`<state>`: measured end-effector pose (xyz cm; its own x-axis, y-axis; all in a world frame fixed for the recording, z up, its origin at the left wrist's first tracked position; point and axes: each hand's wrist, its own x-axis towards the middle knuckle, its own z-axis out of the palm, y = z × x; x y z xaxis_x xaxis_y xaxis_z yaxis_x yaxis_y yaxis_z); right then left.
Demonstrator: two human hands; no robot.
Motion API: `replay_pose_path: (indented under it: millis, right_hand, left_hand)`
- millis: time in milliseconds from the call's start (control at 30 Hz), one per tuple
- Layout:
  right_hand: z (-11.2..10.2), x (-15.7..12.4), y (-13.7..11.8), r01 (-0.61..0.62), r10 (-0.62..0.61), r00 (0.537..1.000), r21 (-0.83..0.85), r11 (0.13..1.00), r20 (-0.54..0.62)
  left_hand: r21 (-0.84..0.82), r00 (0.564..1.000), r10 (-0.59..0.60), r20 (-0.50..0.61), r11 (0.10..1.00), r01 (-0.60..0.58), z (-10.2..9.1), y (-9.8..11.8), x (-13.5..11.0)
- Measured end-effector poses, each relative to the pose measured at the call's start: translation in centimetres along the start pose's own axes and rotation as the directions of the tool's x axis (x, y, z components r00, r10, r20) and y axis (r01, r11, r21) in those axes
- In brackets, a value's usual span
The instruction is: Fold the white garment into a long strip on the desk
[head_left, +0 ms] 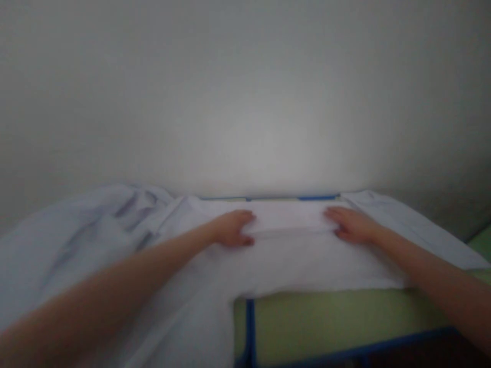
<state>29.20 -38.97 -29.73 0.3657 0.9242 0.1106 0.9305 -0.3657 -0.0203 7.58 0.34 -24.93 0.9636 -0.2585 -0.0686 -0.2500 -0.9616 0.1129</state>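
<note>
White cloth (299, 263) lies over the green surface (326, 319) by the wall (264, 112), its far band running left to right between the left hand (236, 228) and right hand (353, 226), both equally near, touching it, fingers parted from thumbs.

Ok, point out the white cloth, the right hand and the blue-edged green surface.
White cloth (299, 263): head view, on its flat stretch.
Right hand (353, 225): head view, on the back of the hand.
Blue-edged green surface (326, 314): head view, on a bare green part.
</note>
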Motion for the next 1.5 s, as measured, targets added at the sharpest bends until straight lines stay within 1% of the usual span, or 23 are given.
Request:
replay_pose_path:
  millis: [100, 167, 233, 300, 367, 433, 467, 533, 567, 633, 700, 800, 867, 967, 1067, 1133, 1167, 1233, 1267, 1333, 1367, 1433, 1500]
  right_hand:
    - [1.6, 0.4, 1.1, -0.057, 0.057, 0.998, 0.016, 0.998, 0.003]
    - [2.3, 1.5, 2.0, -0.093, 0.093, 0.996, 0.003, 0.996, 0.012]
    - [2.0, 2.7, 2.5, -0.127, 0.127, 0.992, -0.03, 0.991, 0.005]
    - [0.8, 3.4, 1.9, -0.121, 0.12, 0.993, -0.04, 0.992, -0.012]
    - [-1.1, 3.0, 0.1, -0.067, 0.067, 0.997, 0.002, 0.998, -0.026]
    - [-3.2, 1.4, -2.6, -0.009, 0.01, 1.0, 0.093, 0.996, -0.002]
    - [-4.1, 0.3, -4.0, -0.009, 0.004, 0.999, 0.147, 0.989, 0.034]
    - [-5.5, -2.2, -6.4, -0.025, -0.022, 0.984, 0.255, 0.967, 0.177]
    - [-5.9, -3.3, -7.3, -0.04, -0.032, 0.972, 0.296, 0.954, 0.232]
    - [-6.2, -4.9, -7.9, -0.073, -0.036, 0.954, 0.346, 0.936, 0.299]
    - [-6.0, -5.7, -7.7, -0.119, 0.001, 0.947, 0.349, 0.929, 0.322]
    - [-5.5, -5.8, -6.9, -0.177, 0.063, 0.936, 0.31, 0.934, 0.346]
    - [-5.5, -5.6, -6.8, -0.165, 0.068, 0.939, 0.268, 0.949, 0.338]
    - [-6.1, -5.5, -7.5, -0.115, 0.071, 0.965, 0.165, 0.98, 0.252]
    - [-6.5, -6.1, -8.6, -0.076, 0.074, 0.988, 0.016, 0.997, 0.132]
    - [-6.2, -6.9, -9.2, -0.035, 0.041, 0.996, -0.07, 0.997, 0.082]
    - [-5.9, -7.5, -9.4, -0.012, 0.019, 0.997, -0.095, 0.995, 0.074]
    - [-5.2, -8.7, -9.5, 0.006, 0.002, 0.997, -0.101, 0.995, 0.079]
    - [-4.9, -9.4, -9.3, -0.007, 0.015, 0.996, -0.087, 0.996, 0.087]
    - [-4.7, -10.6, -8.6, -0.08, 0.085, 0.989, -0.046, 0.996, 0.119]
    - [-4.8, -11.1, -8.1, -0.126, 0.128, 0.981, -0.028, 0.992, 0.144]
    - [-5.3, -12.2, -7.1, -0.205, 0.2, 0.956, -0.002, 0.979, 0.214]
    - [-5.7, -13.1, -6.2, -0.259, 0.243, 0.93, 0.023, 0.966, 0.277]
  left_hand:
    - [-0.02, 0.998, -0.054, -0.013, 0.998, 0.053, 1.9, -0.7, 0.4]
    - [-0.022, 0.996, -0.079, -0.028, 0.997, 0.079, 2.5, -1.3, 1.1]
    - [-0.01, 0.996, -0.086, -0.025, 0.996, 0.086, 2.3, -1.6, 1.8]
    - [0.009, 0.996, -0.083, -0.046, 0.996, 0.083, 1.3, -1.1, 2.3]
    - [0.009, 0.994, -0.049, -0.096, 0.999, 0.05, 0.0, 0.8, 2.2]
    - [-0.023, 0.992, 0.016, -0.122, 1.0, -0.019, -1.1, 4.0, 1.6]
    - [-0.049, 0.995, 0.055, -0.089, 0.997, -0.06, -1.6, 5.8, 1.2]
    - [-0.086, 0.994, 0.109, 0.006, 0.99, -0.108, -1.9, 9.4, 0.3]
    - [-0.086, 0.991, 0.126, 0.034, 0.989, -0.123, -1.9, 10.9, 0.0]
    - [-0.066, 0.989, 0.126, 0.083, 0.991, -0.121, -1.6, 13.1, -0.3]
    - [-0.061, 0.988, 0.09, 0.123, 0.995, -0.083, -1.3, 14.2, -0.3]
    - [-0.111, 0.985, 0.046, 0.164, 0.993, -0.028, -1.2, 14.6, 0.1]
    - [-0.122, 0.986, 0.052, 0.159, 0.992, -0.033, -1.6, 14.6, 0.3]
    - [-0.058, 0.989, 0.08, 0.122, 0.996, -0.074, -2.6, 14.5, 0.3]
    - [0.063, 0.989, 0.142, 0.053, 0.987, -0.145, -3.1, 14.9, -0.1]
    - [0.149, 0.97, 0.242, 0.023, 0.959, -0.242, -2.7, 15.4, -0.8]
    - [0.186, 0.954, 0.297, 0.027, 0.937, -0.297, -2.2, 15.7, -1.1]
    - [0.234, 0.931, 0.36, 0.051, 0.902, -0.362, -1.1, 16.4, -1.9]
    - [0.244, 0.929, 0.365, 0.061, 0.897, -0.368, -0.5, 16.6, -2.2]
    - [0.235, 0.934, 0.348, 0.083, 0.904, -0.357, 0.0, 17.0, -2.6]
    - [0.212, 0.934, 0.342, 0.104, 0.91, -0.356, -0.1, 17.1, -2.8]
    - [0.136, 0.922, 0.342, 0.18, 0.92, -0.368, -1.0, 17.1, -3.0]
    - [0.018, 0.895, 0.354, 0.271, 0.928, -0.372, -2.4, 16.8, -3.4]
